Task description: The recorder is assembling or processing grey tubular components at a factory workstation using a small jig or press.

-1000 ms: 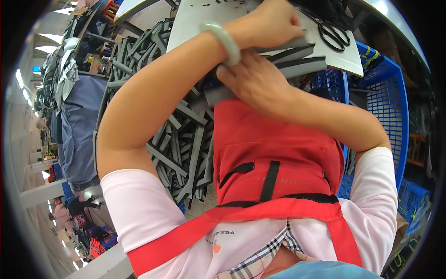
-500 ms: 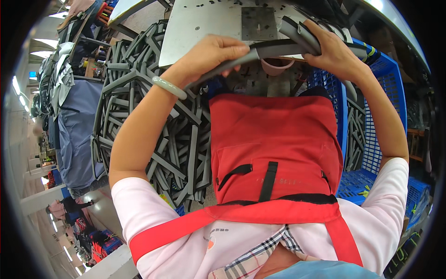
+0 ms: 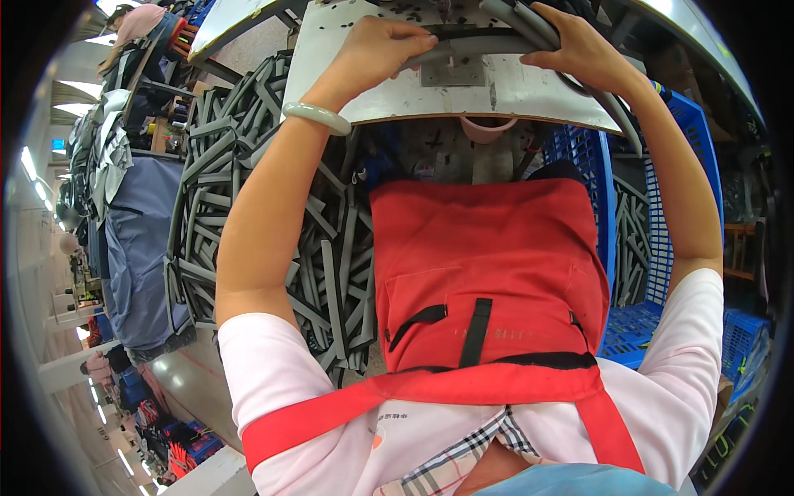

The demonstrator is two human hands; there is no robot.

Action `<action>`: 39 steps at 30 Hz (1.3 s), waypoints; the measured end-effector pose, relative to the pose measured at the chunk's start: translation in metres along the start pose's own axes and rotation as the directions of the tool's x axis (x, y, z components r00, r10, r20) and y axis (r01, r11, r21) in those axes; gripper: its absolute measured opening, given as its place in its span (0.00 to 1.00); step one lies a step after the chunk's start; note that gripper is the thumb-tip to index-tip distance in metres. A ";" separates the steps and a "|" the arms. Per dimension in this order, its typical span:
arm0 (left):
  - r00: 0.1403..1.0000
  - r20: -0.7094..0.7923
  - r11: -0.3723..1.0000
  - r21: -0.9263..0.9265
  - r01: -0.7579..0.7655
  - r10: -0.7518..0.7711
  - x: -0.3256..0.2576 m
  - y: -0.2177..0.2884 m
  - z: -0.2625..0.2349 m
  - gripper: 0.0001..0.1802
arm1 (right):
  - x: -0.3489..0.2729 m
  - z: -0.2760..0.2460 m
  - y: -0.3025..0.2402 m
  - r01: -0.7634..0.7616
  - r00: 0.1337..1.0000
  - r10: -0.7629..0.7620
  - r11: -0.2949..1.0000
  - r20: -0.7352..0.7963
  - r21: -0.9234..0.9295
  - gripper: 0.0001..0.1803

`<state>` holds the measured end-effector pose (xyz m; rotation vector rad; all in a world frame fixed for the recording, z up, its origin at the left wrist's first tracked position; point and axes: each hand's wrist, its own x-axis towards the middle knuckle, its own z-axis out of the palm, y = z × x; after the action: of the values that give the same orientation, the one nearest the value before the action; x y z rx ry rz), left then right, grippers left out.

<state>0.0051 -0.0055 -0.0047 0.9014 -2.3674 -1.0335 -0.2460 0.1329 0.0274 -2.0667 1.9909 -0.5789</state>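
Observation:
A bent grey and black foam-like strip [image 3: 488, 43] spans the gap between my hands, above the white worktable [image 3: 331, 74]. My left hand [image 3: 376, 51] pinches its left end between thumb and fingers. At the other end my right hand [image 3: 579, 51] is closed around several grey strips; their upper ends stick out past the thumb, and a longer tail hangs down beside my right wrist. Beneath the stretched strip lies a square metal plate [image 3: 452, 76] set in the tabletop. My fingers hide parts of the strips.
Left of me rises a large heap of grey strips [image 3: 331, 298]. At my right stands a blue plastic crate [image 3: 606, 182] holding more strips. A pink bowl [image 3: 488, 130] sits under the table's near edge. Small black scraps [image 3: 405, 10] lie on the tabletop. My lap is covered by a red apron [image 3: 488, 248].
Both hands have moved forward, away from my body, carrying the strip from the table's near edge to over the metal plate. Each hand keeps its grip.

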 end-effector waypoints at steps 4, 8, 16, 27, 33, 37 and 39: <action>1.000 0.010 1.000 -0.019 0.025 -0.025 0.008 -0.002 0.001 0.17 | 0.007 0.005 0.015 0.043 0.997 -0.046 0.998 -0.059 -0.041 0.44; 1.000 0.008 1.000 -0.027 0.007 -0.007 0.008 0.002 -0.003 0.16 | 0.011 -0.007 0.003 -0.003 1.000 0.003 1.000 0.013 0.030 0.47; 0.983 -0.023 0.966 -0.192 0.172 -0.179 0.015 0.013 -0.004 0.13 | 0.023 0.000 0.023 -0.018 0.996 0.021 0.999 -0.089 0.035 0.44; 0.940 0.278 0.927 0.258 -0.271 0.197 -0.012 0.055 0.037 0.14 | -0.043 0.145 -0.130 0.581 0.671 -0.704 0.693 -0.230 -0.427 0.12; 0.987 0.151 0.997 -0.064 -0.040 0.050 -0.042 0.009 0.007 0.21 | -0.017 0.141 -0.114 0.444 0.878 -0.471 0.867 -0.082 -0.225 0.12; 0.942 0.286 0.978 0.166 0.129 -0.173 -0.099 -0.028 -0.032 0.23 | -0.049 0.045 -0.072 0.030 0.986 -0.076 0.957 0.149 0.288 0.22; 0.899 0.415 0.980 -0.066 0.186 -0.143 -0.118 0.008 -0.017 0.19 | -0.070 0.014 -0.032 -0.073 0.958 0.017 0.980 0.286 0.186 0.28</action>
<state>0.0953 0.0722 0.0008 0.9338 -2.5692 -1.5298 -0.2119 0.2024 0.0186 -1.8639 1.7404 -0.4218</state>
